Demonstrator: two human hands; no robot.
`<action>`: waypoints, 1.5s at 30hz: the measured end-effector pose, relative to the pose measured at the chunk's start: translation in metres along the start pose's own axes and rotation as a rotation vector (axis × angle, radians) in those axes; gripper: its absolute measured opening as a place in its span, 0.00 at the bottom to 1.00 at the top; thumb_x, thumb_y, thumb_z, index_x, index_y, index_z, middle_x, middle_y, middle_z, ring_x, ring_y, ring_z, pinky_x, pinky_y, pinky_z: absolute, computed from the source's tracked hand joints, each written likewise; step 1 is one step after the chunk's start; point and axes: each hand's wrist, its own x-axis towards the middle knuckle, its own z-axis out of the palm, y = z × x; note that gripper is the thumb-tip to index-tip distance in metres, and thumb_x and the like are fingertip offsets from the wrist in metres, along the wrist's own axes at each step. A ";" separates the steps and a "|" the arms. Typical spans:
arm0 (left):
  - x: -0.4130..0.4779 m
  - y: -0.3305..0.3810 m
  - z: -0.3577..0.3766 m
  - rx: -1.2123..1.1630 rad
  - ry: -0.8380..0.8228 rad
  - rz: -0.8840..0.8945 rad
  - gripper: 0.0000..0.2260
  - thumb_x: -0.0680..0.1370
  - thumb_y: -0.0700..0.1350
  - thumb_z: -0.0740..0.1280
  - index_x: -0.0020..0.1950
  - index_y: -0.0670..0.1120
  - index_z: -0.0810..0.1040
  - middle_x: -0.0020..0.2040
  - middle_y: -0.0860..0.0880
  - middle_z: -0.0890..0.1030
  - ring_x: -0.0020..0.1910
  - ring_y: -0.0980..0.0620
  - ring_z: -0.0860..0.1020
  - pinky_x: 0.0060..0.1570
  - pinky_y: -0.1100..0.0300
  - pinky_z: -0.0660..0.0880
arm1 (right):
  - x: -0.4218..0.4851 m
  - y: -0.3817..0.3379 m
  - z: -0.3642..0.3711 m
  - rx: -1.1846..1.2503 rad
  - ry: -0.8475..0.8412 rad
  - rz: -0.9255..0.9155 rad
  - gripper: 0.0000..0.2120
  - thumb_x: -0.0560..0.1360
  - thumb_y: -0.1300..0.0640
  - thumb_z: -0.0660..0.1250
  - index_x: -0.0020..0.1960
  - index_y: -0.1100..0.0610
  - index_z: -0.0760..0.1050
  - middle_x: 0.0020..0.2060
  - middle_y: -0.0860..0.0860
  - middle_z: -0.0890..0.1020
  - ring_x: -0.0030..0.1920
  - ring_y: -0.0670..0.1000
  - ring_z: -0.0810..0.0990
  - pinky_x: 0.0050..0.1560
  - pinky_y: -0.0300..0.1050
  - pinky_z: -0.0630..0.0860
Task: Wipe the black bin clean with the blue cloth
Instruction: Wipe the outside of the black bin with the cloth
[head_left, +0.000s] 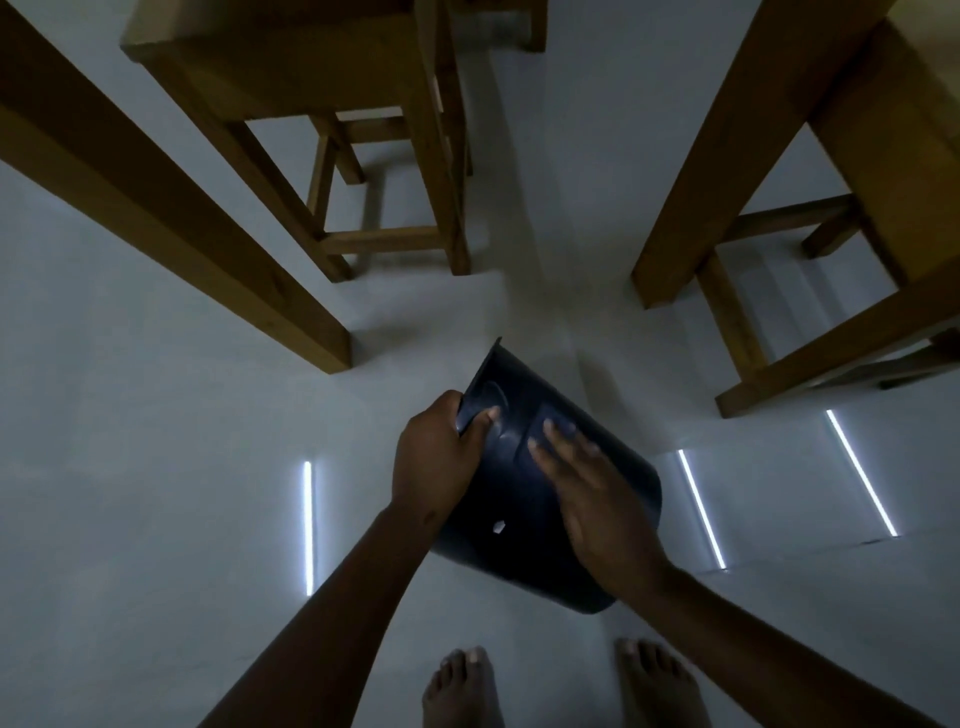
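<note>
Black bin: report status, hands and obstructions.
Left hand grips black bin at rim; right hand flat on its side. Bin tilted, off floor. No blue cloth visible. Wooden stool ahead, clear.

1 black bin (540, 488). 2 hands: left hand (436, 457), right hand (597, 499). 2 bare feet (460, 691). 1 wooden stool (291, 67). 3 light-strip reflections (307, 525) on floor (130, 467).

the black bin (524, 499) is seen as smooth, faintly glossy, probably plastic; the stools (332, 104) as wood; the floor (156, 467) as glossy.
</note>
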 end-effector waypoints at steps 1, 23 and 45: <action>0.001 0.003 0.001 0.011 -0.006 0.014 0.11 0.78 0.55 0.64 0.46 0.48 0.74 0.39 0.53 0.78 0.39 0.53 0.77 0.40 0.62 0.74 | 0.013 0.009 -0.006 0.004 0.030 0.060 0.24 0.79 0.61 0.53 0.75 0.52 0.61 0.74 0.47 0.61 0.76 0.51 0.60 0.74 0.41 0.56; -0.010 0.017 0.006 0.060 0.019 0.025 0.11 0.81 0.54 0.60 0.51 0.47 0.74 0.40 0.55 0.75 0.38 0.55 0.75 0.34 0.71 0.65 | 0.009 -0.012 -0.003 0.114 0.064 0.150 0.23 0.81 0.56 0.51 0.75 0.52 0.60 0.76 0.48 0.60 0.77 0.49 0.57 0.75 0.45 0.57; -0.012 0.016 0.009 0.061 0.043 0.008 0.11 0.81 0.53 0.58 0.49 0.47 0.74 0.39 0.54 0.76 0.36 0.54 0.76 0.32 0.72 0.65 | -0.013 -0.027 0.007 -0.051 0.024 0.047 0.25 0.81 0.52 0.49 0.77 0.51 0.53 0.77 0.49 0.57 0.78 0.54 0.50 0.76 0.52 0.50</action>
